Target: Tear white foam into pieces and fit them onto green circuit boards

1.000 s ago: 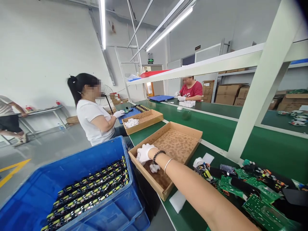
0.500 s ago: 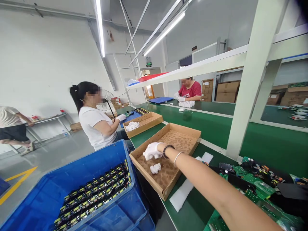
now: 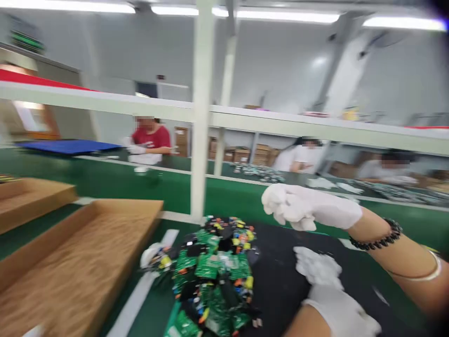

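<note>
My right hand [image 3: 298,206], in a white glove with a dark beaded bracelet and a pale bangle at the wrist, hangs above the black mat [image 3: 277,271]. Its fingers are loosely bent and apart, and nothing shows in them. Lower down, my left hand [image 3: 336,309], also gloved in white, is over the mat. A lumpy white shape [image 3: 317,267] adjoins it; blur hides whether this is its fingers or a white bundle. Left of both hands lies a pile of green circuit boards [image 3: 213,276] with yellow, orange and black parts.
A shallow cardboard box [image 3: 126,220] stands at left, with another cardboard box [image 3: 42,192] beyond it. A white post [image 3: 201,140] rises from the green bench behind the boards. Across the bench sit a person in red [image 3: 152,138] and other people.
The view has swung right, from the cardboard boxes and blue crate to the boards and mat. My right hand has left the box, and my left hand has come into view.
</note>
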`<state>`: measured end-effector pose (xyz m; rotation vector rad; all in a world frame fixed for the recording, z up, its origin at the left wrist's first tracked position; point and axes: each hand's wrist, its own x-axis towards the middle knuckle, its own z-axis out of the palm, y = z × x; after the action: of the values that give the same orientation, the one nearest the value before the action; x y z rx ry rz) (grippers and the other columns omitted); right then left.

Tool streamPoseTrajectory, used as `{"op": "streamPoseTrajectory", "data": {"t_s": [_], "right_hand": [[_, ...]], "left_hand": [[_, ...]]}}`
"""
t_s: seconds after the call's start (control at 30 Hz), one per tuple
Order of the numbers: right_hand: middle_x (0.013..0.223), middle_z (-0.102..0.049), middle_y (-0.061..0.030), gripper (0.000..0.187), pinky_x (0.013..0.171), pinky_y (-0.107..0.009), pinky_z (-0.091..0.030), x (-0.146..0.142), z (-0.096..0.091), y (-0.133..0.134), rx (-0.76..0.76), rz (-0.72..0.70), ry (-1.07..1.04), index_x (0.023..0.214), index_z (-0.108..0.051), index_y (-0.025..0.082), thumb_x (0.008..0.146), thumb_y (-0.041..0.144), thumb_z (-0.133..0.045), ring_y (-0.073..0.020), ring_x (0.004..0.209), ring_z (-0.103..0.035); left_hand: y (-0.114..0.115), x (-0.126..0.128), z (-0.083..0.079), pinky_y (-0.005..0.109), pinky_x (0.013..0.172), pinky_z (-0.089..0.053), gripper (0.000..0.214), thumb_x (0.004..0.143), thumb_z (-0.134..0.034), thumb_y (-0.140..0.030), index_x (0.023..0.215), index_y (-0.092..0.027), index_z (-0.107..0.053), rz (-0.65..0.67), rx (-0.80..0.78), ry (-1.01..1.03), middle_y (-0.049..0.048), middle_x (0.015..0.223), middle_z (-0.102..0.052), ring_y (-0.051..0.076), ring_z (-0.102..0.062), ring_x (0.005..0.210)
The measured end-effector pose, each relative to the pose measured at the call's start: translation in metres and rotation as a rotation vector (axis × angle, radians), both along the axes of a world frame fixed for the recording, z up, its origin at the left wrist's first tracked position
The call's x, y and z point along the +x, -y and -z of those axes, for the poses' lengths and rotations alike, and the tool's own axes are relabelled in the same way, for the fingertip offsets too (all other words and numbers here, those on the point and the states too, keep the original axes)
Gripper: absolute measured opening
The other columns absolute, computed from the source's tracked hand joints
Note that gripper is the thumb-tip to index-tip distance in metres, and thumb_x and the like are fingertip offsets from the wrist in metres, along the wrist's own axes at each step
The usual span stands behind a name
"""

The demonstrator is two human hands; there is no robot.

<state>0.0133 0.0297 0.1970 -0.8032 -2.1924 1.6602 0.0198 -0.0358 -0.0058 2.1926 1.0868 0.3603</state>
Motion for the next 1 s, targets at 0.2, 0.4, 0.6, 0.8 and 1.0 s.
{"op": "streamPoseTrajectory", "data": {"t_s": [0.2, 0.4, 0.6, 0.8, 1.0], "right_hand": [[0.067, -0.050, 0.0032, 0.046, 0.031, -0.017, -0.027, 0.177, 0.052, 0.024, 0.235, 0.862, -0.005, 0.097, -0.049, 0.023, 0.061, 0.041, -0.072, -0.0054, 0.041, -0.036], [0.064, -0.055, 0.0003, 0.041, 0.038, -0.017, -0.034, 0.198, 0.124, -0.011, 0.163, 1.107, 0.200, 0.089, -0.054, 0.015, 0.079, 0.055, -0.051, -0.0060, 0.044, -0.043], [0.087, -0.061, -0.0034, 0.025, 0.062, -0.027, -0.050, 0.217, 0.179, -0.032, 0.097, 1.118, 0.434, 0.098, -0.057, 0.013, 0.089, 0.035, -0.050, -0.0112, 0.069, -0.058], [0.088, -0.061, -0.0032, 0.025, 0.067, -0.030, -0.049, 0.250, 0.201, -0.040, 0.099, 1.036, 0.481, 0.094, -0.059, 0.013, 0.088, 0.036, -0.051, -0.0128, 0.073, -0.058], [0.063, -0.052, 0.0045, 0.023, 0.052, -0.022, -0.037, 0.250, 0.205, -0.038, 0.137, 1.023, 0.313, 0.078, -0.051, 0.018, 0.075, 0.037, -0.063, -0.0089, 0.054, -0.046]], "left_hand": [[-0.034, 0.038, 0.010, 0.038, 0.079, -0.043, 0.037, 0.087, -0.038, -0.037, 0.078, -0.017, -0.067, 0.043, 0.050, -0.033, 0.0101, 0.083, -0.067, 0.025, -0.060, 0.087], [-0.030, 0.037, 0.005, 0.026, 0.059, -0.039, 0.043, 0.084, -0.032, -0.039, 0.073, -0.019, -0.068, -0.026, -0.010, 0.000, 0.0014, 0.047, -0.057, 0.016, -0.056, 0.049], [-0.039, 0.035, -0.001, 0.024, 0.062, -0.038, 0.043, 0.088, -0.026, -0.038, 0.095, -0.023, -0.065, -0.147, 0.003, 0.054, -0.0029, 0.042, -0.052, 0.015, -0.056, 0.049], [-0.064, 0.017, 0.003, 0.029, 0.070, -0.035, 0.031, 0.083, -0.039, -0.034, 0.080, -0.023, -0.067, -0.425, 0.037, 0.064, 0.0019, 0.050, -0.061, 0.021, -0.059, 0.069], [-0.079, 0.013, 0.009, 0.029, 0.071, -0.037, 0.037, 0.083, -0.039, -0.046, 0.083, -0.022, -0.067, -0.659, 0.006, 0.248, 0.0009, 0.053, -0.061, 0.021, -0.061, 0.072]]}}
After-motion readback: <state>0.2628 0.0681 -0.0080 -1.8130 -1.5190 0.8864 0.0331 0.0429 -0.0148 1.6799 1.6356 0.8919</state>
